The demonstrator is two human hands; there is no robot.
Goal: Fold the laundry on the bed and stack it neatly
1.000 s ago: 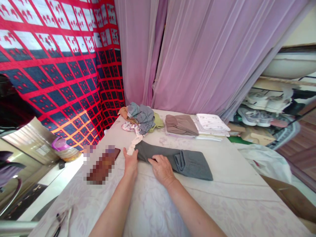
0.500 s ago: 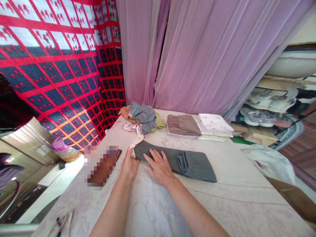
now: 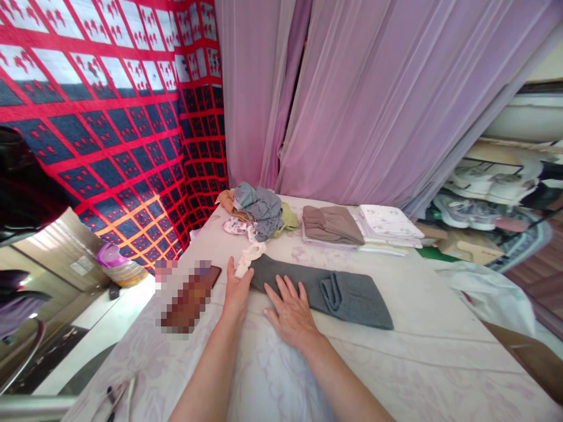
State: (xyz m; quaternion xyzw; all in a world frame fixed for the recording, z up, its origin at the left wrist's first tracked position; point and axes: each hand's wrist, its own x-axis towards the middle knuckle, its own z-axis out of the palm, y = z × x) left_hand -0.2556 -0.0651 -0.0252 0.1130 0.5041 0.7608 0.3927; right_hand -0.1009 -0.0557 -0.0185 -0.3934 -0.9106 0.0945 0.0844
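Note:
A dark grey folded garment [image 3: 360, 296] lies as a long flat strip on the cloth-covered table, with a small rolled fold on top near its right half. My right hand [image 3: 292, 308] rests flat on the garment's near edge, fingers spread. At the garment's left end is my left hand [image 3: 237, 293], its fingers stretched out and apart, the thumb by the cloth's edge. Just beyond that hand lies a pale ruffled strip [image 3: 251, 253] that reaches back toward a loose heap of clothes [image 3: 259, 208].
Behind the garment sit a folded brown garment [image 3: 332, 224] and a stack of folded white cloths [image 3: 389, 221]. A phone-like object [image 3: 214, 274], mostly pixelated, lies left of my hands. Cables [image 3: 116, 398] lie at the near left. Shoes [image 3: 468, 211] fill a rack at right.
My left hand's fingers have opened away from the garment's left end, baring more of the pale strip. My right hand stays flat on the cloth. The whole view has shifted slightly.

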